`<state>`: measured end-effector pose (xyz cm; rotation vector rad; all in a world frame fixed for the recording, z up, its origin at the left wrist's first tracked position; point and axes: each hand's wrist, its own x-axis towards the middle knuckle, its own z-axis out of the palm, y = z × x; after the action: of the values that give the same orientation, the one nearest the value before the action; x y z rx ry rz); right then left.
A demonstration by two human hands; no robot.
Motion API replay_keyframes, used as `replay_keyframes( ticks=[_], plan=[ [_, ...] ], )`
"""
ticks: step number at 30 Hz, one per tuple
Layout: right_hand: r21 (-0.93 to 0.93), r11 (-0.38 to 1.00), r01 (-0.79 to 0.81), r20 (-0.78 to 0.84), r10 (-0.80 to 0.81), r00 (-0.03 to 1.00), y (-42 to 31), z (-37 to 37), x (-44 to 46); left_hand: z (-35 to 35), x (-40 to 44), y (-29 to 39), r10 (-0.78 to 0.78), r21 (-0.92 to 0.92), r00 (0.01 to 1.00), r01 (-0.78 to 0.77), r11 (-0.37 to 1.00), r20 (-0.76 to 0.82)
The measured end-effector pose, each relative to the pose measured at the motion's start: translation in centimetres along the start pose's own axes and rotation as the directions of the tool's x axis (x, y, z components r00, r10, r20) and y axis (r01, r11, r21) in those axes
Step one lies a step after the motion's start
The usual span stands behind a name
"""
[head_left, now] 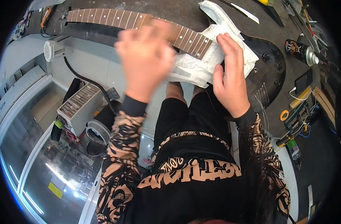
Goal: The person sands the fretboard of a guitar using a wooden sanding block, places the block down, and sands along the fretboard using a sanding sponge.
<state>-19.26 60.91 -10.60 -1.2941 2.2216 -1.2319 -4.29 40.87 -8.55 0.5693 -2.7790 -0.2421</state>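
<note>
An electric guitar lies across the bench, its dark body (265, 48) at the right and its fretboard (103, 18) reaching to the upper left. White masking paper (194, 69) covers the body around the fretboard's end. Motion smears my left hand (144, 56), which is over the middle of the fretboard; its fingers look bent, and I cannot tell what, if anything, is in them. My right hand (232, 72) rests on the masking paper beside the fretboard's end, fingers stretched out. Loose strings (262, 96) hang from the lower right of the body.
A spray can (300, 51) lies right of the guitar body. Near it are a phone (303, 80) with a white cable, an orange tape roll (284, 115) and assorted tools. A white strip (245, 13) lies at the back. Below left stands a box of slotted items (81, 100).
</note>
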Motion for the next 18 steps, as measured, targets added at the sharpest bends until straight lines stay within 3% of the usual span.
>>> replay_keyframes(
  ticks=[2, 5, 6, 9, 10, 13, 14, 17, 18],
  plan=[
    [0.015, 1.000, -0.005, -0.013, 0.006, 1.000, 0.0, 0.1, -0.1, 1.5, 0.5, 4.9, 0.090, -0.140, 0.995, -0.094, 0.986, -0.033],
    [0.047, 0.999, -0.013, -0.023, 0.014, 1.000, 0.0, 0.0, 0.1, -0.6, 2.0, 1.0, -0.053, 0.109, 0.996, 0.045, 0.993, 0.075],
    [0.052, 0.999, -0.016, -0.019, 0.017, 1.000, -0.1, -0.1, 0.0, -1.1, 2.9, -1.1, -0.069, 0.124, 0.997, 0.071, 0.990, -0.020],
    [0.066, 0.998, -0.010, -0.032, 0.012, 0.999, 0.2, 0.1, 0.1, -0.2, 2.2, 3.9, -0.032, 0.085, 0.992, 0.022, 0.996, 0.125],
    [0.072, 0.997, -0.013, -0.035, 0.015, 0.999, 0.2, 0.2, -0.1, 0.7, 2.0, 6.2, 0.038, -0.073, 0.999, -0.036, 0.997, 0.035],
    [0.074, 0.997, -0.021, -0.035, 0.024, 0.999, -0.1, 0.0, 0.0, -0.5, 2.7, 2.9, 0.018, 0.053, 0.996, -0.022, 0.998, 0.084],
    [0.078, 0.997, -0.020, -0.032, 0.022, 0.999, 0.0, 0.0, 0.0, -0.5, 2.6, 0.8, -0.031, 0.124, 0.999, 0.027, 0.992, 0.029],
    [0.092, 0.996, -0.024, -0.025, 0.026, 0.999, 0.1, 0.0, 0.1, 0.1, 2.2, 5.3, -0.024, 0.049, 0.993, 0.018, 0.999, 0.119],
    [0.100, 0.995, -0.029, -0.026, 0.032, 0.999, 0.2, 0.0, 0.0, 0.7, 2.2, 7.1, 0.056, -0.092, 0.997, -0.050, 0.994, 0.059]
  ],
)
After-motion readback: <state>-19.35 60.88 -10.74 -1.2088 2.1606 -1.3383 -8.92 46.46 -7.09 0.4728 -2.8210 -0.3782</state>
